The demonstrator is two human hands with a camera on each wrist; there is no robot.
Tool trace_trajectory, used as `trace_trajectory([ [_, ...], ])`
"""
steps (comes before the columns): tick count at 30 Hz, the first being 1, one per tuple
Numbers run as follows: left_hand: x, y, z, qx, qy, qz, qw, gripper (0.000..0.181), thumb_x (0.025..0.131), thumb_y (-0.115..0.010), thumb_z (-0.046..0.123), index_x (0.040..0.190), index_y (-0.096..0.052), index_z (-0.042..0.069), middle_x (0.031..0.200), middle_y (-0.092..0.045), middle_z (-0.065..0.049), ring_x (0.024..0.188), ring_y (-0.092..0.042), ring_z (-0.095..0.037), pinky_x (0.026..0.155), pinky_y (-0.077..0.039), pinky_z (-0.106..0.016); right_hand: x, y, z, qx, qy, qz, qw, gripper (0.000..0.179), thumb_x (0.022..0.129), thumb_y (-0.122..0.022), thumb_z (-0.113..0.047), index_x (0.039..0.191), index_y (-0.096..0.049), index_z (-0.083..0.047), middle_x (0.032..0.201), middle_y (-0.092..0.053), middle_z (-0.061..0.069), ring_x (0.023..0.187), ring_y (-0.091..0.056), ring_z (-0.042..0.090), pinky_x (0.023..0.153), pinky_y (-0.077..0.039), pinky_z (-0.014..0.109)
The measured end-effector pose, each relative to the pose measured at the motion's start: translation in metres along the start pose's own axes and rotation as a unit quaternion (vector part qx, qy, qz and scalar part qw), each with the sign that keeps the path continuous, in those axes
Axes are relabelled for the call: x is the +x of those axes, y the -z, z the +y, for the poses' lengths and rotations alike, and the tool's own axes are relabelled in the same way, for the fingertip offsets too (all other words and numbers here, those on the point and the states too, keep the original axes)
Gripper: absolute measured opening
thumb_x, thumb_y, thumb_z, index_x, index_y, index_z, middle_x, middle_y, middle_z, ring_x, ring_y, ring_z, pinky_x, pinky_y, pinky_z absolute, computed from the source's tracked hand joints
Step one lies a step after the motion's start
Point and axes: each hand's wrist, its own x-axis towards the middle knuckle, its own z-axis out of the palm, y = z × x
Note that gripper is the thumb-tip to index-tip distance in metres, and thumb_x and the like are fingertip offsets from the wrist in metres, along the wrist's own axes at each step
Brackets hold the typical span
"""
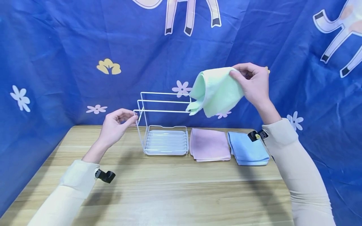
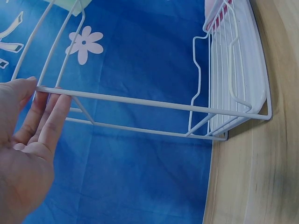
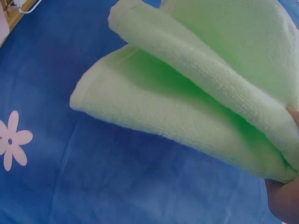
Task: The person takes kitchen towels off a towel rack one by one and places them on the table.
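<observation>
A white wire towel rack stands at the back of the table, with three bars above and a slatted base over a white tray. My left hand pinches the rack's upper left front corner between thumb and fingers; the left wrist view shows the fingers behind the wire. Up at the rack's right end, my right hand pinches a light green towel by its upper edge. The towel hangs in loose folds, its left tip overlapping the bar ends in the head view; whether it touches them I cannot tell.
Right of the rack lies a folded pink towel, and beside that a folded blue towel. Behind the wooden table hangs a blue curtain printed with flowers and animals.
</observation>
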Motion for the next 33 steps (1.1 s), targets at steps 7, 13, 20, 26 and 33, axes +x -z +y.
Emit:
trace_trajectory([
  [7,0.001,0.002,0.000,0.016,0.000,0.004,0.9999,0.018,0.099,-0.074,0.011,0.109,-0.072,-0.004,0.089,-0.078,0.009,0.078,-0.075,-0.004,0.071,-0.064,-0.014,-0.010,0.010,0.003,-0.030,0.003,-0.011,0.9995,0.021,0.093,-0.083,-0.016,0.108,-0.082,-0.002,0.084,-0.070,-0.027,0.069,-0.063,0.002,0.062,-0.055,0.012],
  [13,0.001,0.003,0.000,0.029,0.002,0.003,0.9996,0.019,0.099,-0.074,0.014,0.109,-0.073,-0.003,0.088,-0.075,0.019,0.079,-0.073,0.001,0.073,-0.061,-0.010,-0.023,0.018,0.004,-0.058,-0.006,-0.033,0.9977,0.021,0.092,-0.083,-0.018,0.108,-0.082,-0.004,0.084,-0.069,-0.029,0.071,-0.065,-0.001,0.063,-0.055,0.010],
  [20,0.003,0.003,-0.001,0.024,-0.001,0.002,0.9997,0.019,0.099,-0.075,0.012,0.109,-0.072,-0.003,0.088,-0.075,0.019,0.079,-0.074,0.001,0.073,-0.061,-0.010,-0.036,0.024,0.005,-0.097,-0.003,-0.051,0.9939,0.018,0.093,-0.083,-0.022,0.105,-0.083,-0.008,0.081,-0.066,-0.032,0.068,-0.064,-0.002,0.061,-0.054,0.009],
  [26,0.003,0.004,-0.001,0.025,-0.002,0.004,0.9997,0.018,0.099,-0.075,0.012,0.109,-0.073,-0.003,0.091,-0.078,0.010,0.080,-0.076,-0.005,0.073,-0.061,-0.011,-0.049,0.026,0.013,-0.116,-0.011,-0.072,0.9906,0.017,0.094,-0.082,-0.024,0.103,-0.084,-0.010,0.076,-0.065,-0.032,0.064,-0.064,-0.001,0.054,-0.052,0.011],
  [33,0.003,0.005,-0.002,0.015,0.000,-0.002,0.9999,0.020,0.099,-0.074,0.013,0.109,-0.072,-0.004,0.095,-0.081,-0.002,0.078,-0.075,0.000,0.073,-0.064,-0.014,-0.065,0.022,0.022,-0.123,-0.030,-0.103,0.9866,0.015,0.094,-0.082,-0.026,0.102,-0.084,-0.013,0.077,-0.074,-0.013,0.064,-0.064,0.002,0.049,-0.050,0.016],
])
